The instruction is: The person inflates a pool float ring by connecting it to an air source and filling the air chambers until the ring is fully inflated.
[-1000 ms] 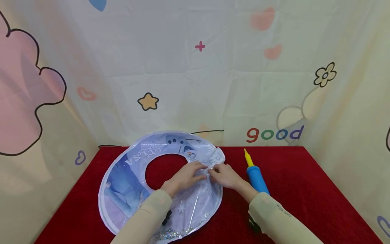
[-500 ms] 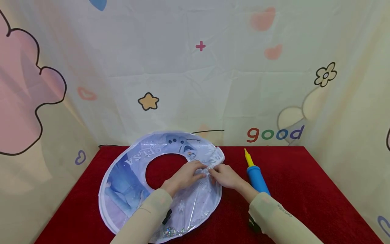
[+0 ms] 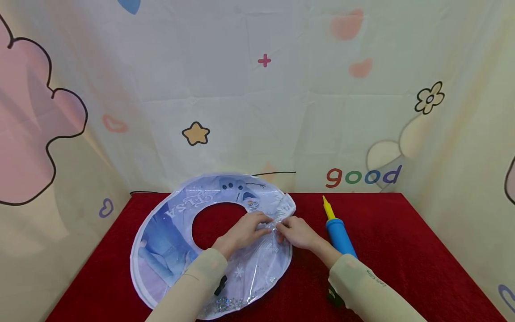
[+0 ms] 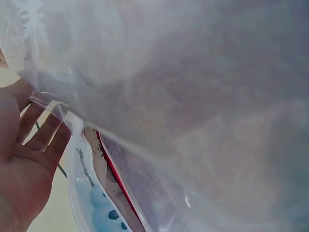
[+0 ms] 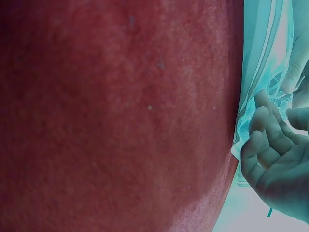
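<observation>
A swim ring point(image 3: 161, 250), white-rimmed and lilac-blue with printed figures, loose glitter and a wrinkled right side, leans upright on the table. My left hand point(image 3: 246, 230) lies over its right side, thumb and fingertips pinching the clear plastic film. Seen from the left wrist, a transparent fold crosses the fingertips of that left hand point(image 4: 31, 145). Right beside it, my right hand point(image 3: 297, 232) has curled fingers and pinches the same gathered spot near the outer rim. In the right wrist view, the right hand point(image 5: 275, 150) meets crinkled film; the fingertips hide the exact spot pinched.
To the right, a blue hand pump point(image 3: 339, 237) with a yellow nozzle lies on the red cloth point(image 3: 402, 255), partly behind the right forearm. A small black piece point(image 3: 220, 286) shows by the left sleeve. A printed curtain point(image 3: 241, 112) closes off the back.
Both hands stay at the same place on the swim ring. The ring's right and lower edge has drawn slightly inward, and its glitter has shifted a little.
</observation>
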Motion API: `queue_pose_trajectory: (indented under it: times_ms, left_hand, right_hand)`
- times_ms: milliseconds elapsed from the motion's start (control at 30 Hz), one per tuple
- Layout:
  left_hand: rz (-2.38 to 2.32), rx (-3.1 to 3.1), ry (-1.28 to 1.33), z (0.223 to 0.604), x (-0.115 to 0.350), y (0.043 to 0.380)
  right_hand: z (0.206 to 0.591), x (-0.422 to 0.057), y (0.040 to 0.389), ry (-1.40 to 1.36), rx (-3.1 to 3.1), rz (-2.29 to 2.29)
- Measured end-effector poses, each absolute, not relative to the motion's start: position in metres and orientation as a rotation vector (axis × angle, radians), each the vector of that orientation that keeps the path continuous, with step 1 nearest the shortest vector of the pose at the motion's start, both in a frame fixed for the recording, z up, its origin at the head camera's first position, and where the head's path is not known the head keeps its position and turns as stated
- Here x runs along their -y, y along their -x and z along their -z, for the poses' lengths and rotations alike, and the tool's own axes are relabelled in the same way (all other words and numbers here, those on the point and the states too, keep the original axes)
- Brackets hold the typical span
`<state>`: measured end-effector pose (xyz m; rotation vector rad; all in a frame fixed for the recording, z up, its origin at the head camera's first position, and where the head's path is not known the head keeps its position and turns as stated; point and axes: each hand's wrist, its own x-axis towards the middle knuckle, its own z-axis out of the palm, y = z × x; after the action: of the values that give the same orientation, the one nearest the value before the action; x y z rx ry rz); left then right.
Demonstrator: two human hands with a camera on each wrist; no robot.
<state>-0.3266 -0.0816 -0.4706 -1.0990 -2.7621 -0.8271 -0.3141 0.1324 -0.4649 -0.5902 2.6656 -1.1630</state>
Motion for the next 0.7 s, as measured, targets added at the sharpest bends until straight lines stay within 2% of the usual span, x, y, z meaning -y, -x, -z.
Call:
queue_pose_trajectory:
  times_ms: [700]
  left_hand:
    - [0.902,2.795,1.036,0.465,0.0825,0.3246]
  right_hand:
    - [0.4624,-0.1361,0.3131,0.67,-2.672,1.166]
